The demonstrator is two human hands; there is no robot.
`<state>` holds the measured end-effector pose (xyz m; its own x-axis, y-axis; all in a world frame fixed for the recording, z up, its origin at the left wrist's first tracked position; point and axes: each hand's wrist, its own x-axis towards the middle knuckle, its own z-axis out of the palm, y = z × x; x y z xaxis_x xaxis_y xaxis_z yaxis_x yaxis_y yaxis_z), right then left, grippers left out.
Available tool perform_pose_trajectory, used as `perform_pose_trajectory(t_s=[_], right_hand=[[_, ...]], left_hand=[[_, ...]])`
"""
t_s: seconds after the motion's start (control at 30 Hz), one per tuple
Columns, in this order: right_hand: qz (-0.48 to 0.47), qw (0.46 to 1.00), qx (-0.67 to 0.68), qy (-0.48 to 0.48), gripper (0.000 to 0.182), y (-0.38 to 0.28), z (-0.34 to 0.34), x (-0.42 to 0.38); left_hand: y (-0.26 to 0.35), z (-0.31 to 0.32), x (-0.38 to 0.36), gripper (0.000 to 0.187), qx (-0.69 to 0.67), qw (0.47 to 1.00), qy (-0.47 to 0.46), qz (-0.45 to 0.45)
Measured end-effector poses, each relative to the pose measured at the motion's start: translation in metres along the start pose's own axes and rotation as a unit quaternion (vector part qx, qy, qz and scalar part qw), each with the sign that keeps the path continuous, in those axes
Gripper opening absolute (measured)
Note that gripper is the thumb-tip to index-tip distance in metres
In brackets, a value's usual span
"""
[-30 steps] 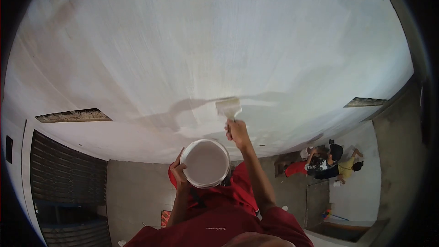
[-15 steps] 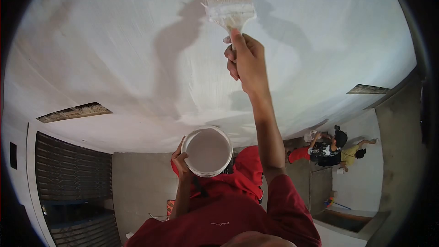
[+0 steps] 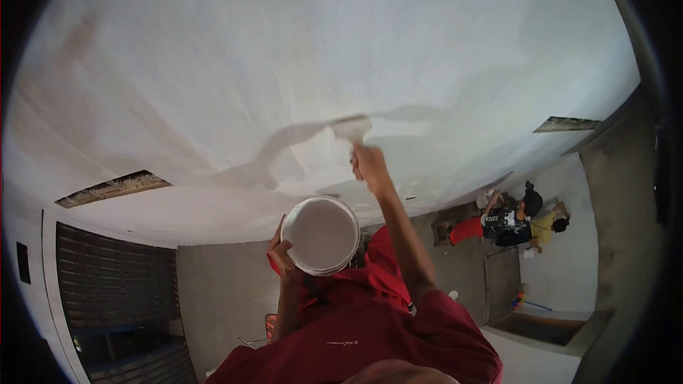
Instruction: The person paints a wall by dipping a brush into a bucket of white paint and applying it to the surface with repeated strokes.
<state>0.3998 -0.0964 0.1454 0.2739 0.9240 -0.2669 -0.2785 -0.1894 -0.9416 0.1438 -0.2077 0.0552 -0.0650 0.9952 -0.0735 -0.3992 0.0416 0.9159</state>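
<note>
My right hand (image 3: 368, 165) is wrapped round the handle of a wide paintbrush (image 3: 351, 128). The bristles lie at the pale wall (image 3: 427, 43), low down and beyond the bucket; the brush is slightly blurred. My left hand (image 3: 282, 252) grips a white paint bucket (image 3: 355, 231) by its left side, with the thumb at the rim. Whitish paint (image 3: 321, 233) shows inside the bucket, which I hold in front of my red trousers. Shadows of my arm and the brush fall across the wall.
Two people (image 3: 509, 224) work at the right, with a small white bucket (image 3: 530, 252) near one. Wall openings lie left (image 3: 114, 188) and right (image 3: 565, 124). A dark metal gate (image 3: 117, 277) stands at the lower left, beside grey floor (image 3: 220, 291).
My right hand has drawn the brush down the wall, from high up to just beyond the bucket. My left hand still holds the bucket in nearly the same place.
</note>
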Motion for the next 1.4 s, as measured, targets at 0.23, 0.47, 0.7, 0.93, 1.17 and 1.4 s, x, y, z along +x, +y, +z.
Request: perform_pose_trajectory(t_s=[0.23,0.47,0.7,0.93,1.17,1.4], right_hand=[[-0.191,0.98,0.012,-0.058,0.037,-0.172,0.042,-0.074],[-0.233,0.972,0.018,0.014,0.039,-0.116,0.035,-0.007],[0.075,0.997,-0.006,0.029,0.04,0.056,-0.023,0.005],[-0.056,0.998,-0.022,-0.026,0.039,-0.082,-0.008,-0.015],[-0.378,0.914,-0.09,0.12,0.025,-0.128,0.019,-0.053],[-0.422,0.783,-0.377,0.257,0.016,-0.009,0.017,0.016]], left_hand=[[-0.004,-0.005,0.005,0.071,0.004,1.0,-0.012,-0.001],[-0.007,-0.007,0.003,0.07,0.017,0.999,-0.017,0.023],[-0.001,-0.001,0.004,0.071,0.033,0.998,-0.018,0.043],[0.006,0.001,0.009,0.07,0.019,0.999,-0.033,0.01],[-0.006,-0.009,0.016,0.07,0.055,0.998,-0.031,0.017],[-0.001,-0.013,0.017,0.071,0.131,0.99,-0.029,0.04]])
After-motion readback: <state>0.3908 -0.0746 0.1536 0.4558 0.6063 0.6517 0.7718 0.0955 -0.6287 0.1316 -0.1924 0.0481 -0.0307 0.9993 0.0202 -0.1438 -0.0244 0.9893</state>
